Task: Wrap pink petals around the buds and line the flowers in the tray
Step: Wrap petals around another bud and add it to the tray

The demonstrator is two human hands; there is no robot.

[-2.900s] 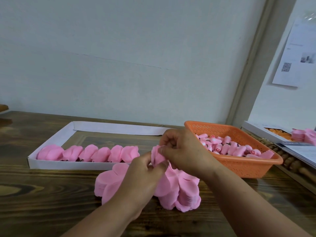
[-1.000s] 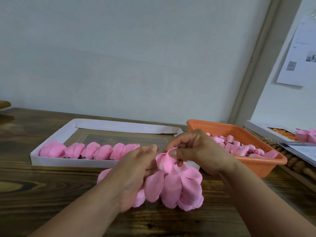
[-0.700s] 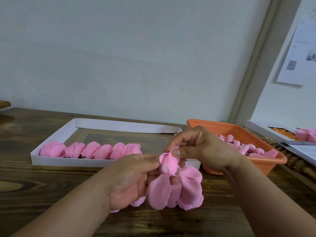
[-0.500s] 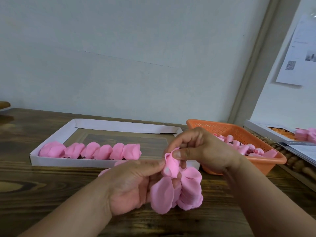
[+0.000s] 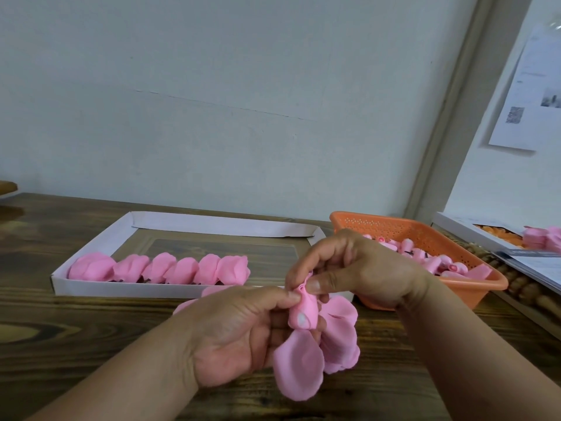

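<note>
A half-wrapped pink flower (image 5: 303, 312) sits between both hands above the table. My left hand (image 5: 239, 332) pinches it from the left with thumb and fingers, and a loose pink petal (image 5: 299, 366) hangs down below it. My right hand (image 5: 358, 268) pinches the flower's top from above. A stack of pink petals (image 5: 340, 338) lies on the table just behind the hands, partly hidden. The white tray (image 5: 121, 288) holds a row of several finished pink flowers (image 5: 161, 268) along its near side.
An orange basket (image 5: 473, 282) of pink buds (image 5: 425, 259) stands at the right of the tray. Further right lie a white box with orange pieces (image 5: 491, 235), more pink pieces (image 5: 543, 238) and papers. The dark wooden table (image 5: 60, 344) meets a pale wall behind.
The hands lifted a petal from the stack and folded it round the bud. The left hand turned palm up under the flower; a loose petal now hangs below it.
</note>
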